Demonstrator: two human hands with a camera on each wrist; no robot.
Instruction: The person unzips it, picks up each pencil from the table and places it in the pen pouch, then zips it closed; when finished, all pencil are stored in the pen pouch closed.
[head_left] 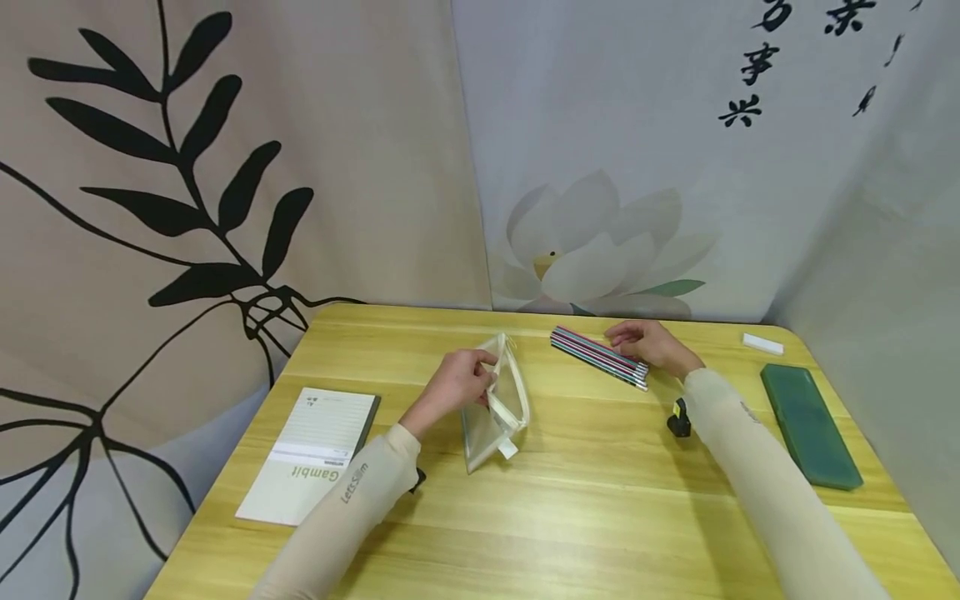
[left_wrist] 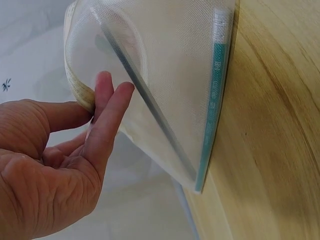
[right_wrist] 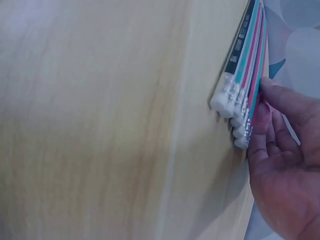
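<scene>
My left hand (head_left: 461,383) pinches the opening edge of an upright cream mesh zip pouch (head_left: 480,437) between thumb and fingers. Through the pouch's mesh in the left wrist view, a slim grey bar (left_wrist: 145,95) and a teal-marked strip (left_wrist: 212,95) show along its edges. Right of the pouch lies a row of striped pencils (head_left: 592,352), side by side, with white eraser ends toward the right. At their far side, my right hand (head_left: 648,343) has its thumb and loosely bent fingers right at the outermost pencils, near the erasers.
A notebook (head_left: 288,479) with "Gambit" on its cover lies at the left of the wooden table (head_left: 570,517). A green case (head_left: 812,425) and a small white block (head_left: 762,343) lie at the right. Behind the table hangs a printed curtain (head_left: 375,150).
</scene>
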